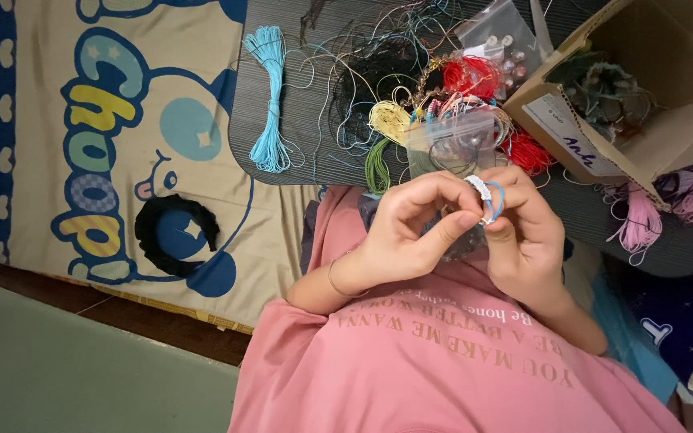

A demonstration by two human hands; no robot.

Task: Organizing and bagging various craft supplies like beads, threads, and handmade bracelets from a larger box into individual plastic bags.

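Pink shirt [443, 361], hands' grip on bracelet [487, 196], threads [411, 88] beyond

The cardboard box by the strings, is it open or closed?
Open. The cardboard box has its flaps spread, and tangled cords show inside.

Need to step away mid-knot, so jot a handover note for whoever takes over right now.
Left hand: thumb and forefinger pinched on the white braided piece.
Right hand: fingers closed on the same piece, with its blue cord loop beside them.
Supplies: light-blue cord skein, thread tangle and clear bag on the dark board; cardboard box at the right.
Done: a short white braided stretch.
Left: the blue loop is still bare; final length cannot be told.
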